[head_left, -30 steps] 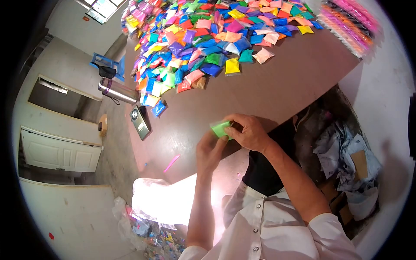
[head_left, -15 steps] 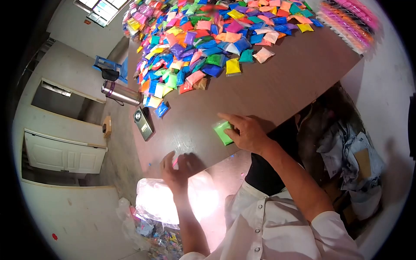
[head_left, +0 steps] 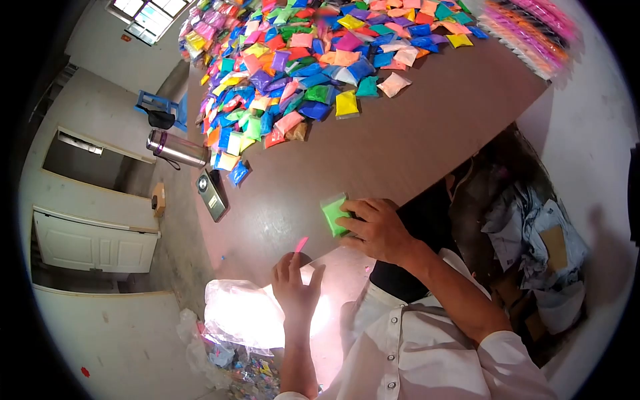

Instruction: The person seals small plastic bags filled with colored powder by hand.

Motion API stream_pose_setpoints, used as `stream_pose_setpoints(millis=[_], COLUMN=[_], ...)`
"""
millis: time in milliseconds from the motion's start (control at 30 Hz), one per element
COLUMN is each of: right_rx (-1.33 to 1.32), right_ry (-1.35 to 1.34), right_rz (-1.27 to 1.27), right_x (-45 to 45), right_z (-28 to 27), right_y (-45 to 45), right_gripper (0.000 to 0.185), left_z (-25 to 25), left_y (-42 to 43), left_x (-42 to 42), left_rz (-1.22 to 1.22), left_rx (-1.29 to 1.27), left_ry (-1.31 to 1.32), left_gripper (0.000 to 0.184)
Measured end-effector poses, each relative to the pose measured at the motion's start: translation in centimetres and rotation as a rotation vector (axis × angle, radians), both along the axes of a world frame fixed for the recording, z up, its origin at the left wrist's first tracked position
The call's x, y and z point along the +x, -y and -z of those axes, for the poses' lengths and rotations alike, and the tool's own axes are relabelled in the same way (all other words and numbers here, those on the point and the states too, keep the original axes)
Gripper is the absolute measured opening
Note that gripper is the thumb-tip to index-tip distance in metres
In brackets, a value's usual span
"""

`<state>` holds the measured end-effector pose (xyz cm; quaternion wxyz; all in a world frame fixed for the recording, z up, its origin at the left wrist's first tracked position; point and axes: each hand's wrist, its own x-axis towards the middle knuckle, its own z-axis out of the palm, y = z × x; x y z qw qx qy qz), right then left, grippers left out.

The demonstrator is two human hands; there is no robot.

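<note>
Near the table's front edge, my right hand [head_left: 380, 231] has its fingertips on a green packet [head_left: 334, 215], with the thumb side hidden below it. My left hand [head_left: 294, 287] is to the left and nearer my body, holding a small pink strip [head_left: 302, 244] that sticks up past its fingertips. Its thumb stands apart from the fingers. A gap separates the two hands. Beyond them, many coloured packets [head_left: 313, 110] lie heaped on the brown table [head_left: 427, 133].
A phone [head_left: 212, 195] and a steel flask [head_left: 177, 148] stand by the left edge. White plastic [head_left: 240, 313] lies at the front left. Long bright packs [head_left: 527, 37] sit at the far right corner, with grey bags [head_left: 547, 247] below the table's right side.
My left hand left the green packet, reached the pink strip on the table and now holds it closer to my right hand. My right hand kept the green packet, now turned more upright.
</note>
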<state>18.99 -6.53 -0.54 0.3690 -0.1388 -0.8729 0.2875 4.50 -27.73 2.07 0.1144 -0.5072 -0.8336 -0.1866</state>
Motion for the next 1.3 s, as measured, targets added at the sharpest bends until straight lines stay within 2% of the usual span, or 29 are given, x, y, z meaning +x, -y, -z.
stream_pose_setpoints(millis=[67,233,267,333,433,567,667,767,833,900,967,1033,1100,1233,1300], right_rx=[-0.005,0.035,0.035,0.072,0.025,0.024,0.052,0.093,0.074,0.074,0.075,0.078,0.081,0.080,0.082], right_ry=[-0.013,-0.047,-0.047,-0.073,-0.100,-0.106,-0.112,-0.107,-0.100,-0.105,-0.115,-0.119,-0.130,-0.140,-0.140], right_rz=[-0.012,0.032,0.033,0.110,0.140,0.152,0.195,0.255,0.283,0.282,0.278,0.275,0.270,0.269,0.275], right_x=[0.1,1.0,1.2,1.6,2.0,2.1,2.4,3.2,3.6,3.6,3.5,3.6,3.6,3.7,3.7], right_z=[0.5,1.1,1.1,1.1,1.4,1.3,1.4,1.5,1.4,1.3,1.3,1.6,1.8,2.1,2.1], right_y=[0.1,0.3,0.3,0.2,-0.1,0.1,0.0,-0.5,-0.7,-0.6,-0.6,-0.7,-0.9,-0.8,-0.7], right_gripper=[0.026,0.029,0.029,0.025,0.024,0.025,0.025,0.026,0.026,0.027,0.027,0.028,0.029,0.028,0.028], left_z=[0.7,1.1,1.0,0.8,0.1,-1.0,-0.5,-0.4,-0.7,-1.0,-0.8,-1.0,0.1,-0.8,-2.1], left_y=[0.3,0.7,0.8,1.0,0.5,-0.3,0.2,0.1,-0.7,-2.4,-3.8,-5.2,-6.2,-7.0,-7.0], left_x=[-0.3,-1.0,-1.1,-1.5,-1.7,-1.2,-2.1,-2.3,-2.4,-3.0,-3.9,-4.9,-6.1,-6.1,-5.4], left_rz=[0.017,0.073,0.073,0.081,0.093,0.119,0.227,0.231,0.100,0.143,0.012,0.031,0.090,0.121,0.079], left_rx=[0.004,0.064,0.064,0.070,0.039,0.029,-0.019,0.016,0.031,0.069,0.091,0.076,0.181,0.133,0.004], left_ry=[-0.015,0.035,0.035,0.165,0.175,0.126,0.048,0.124,0.287,0.186,0.337,0.315,0.410,0.399,0.547], left_gripper=[0.043,0.020,0.020,0.011,0.008,0.010,0.012,0.010,0.010,0.008,0.008,0.012,0.011,0.009,0.007])
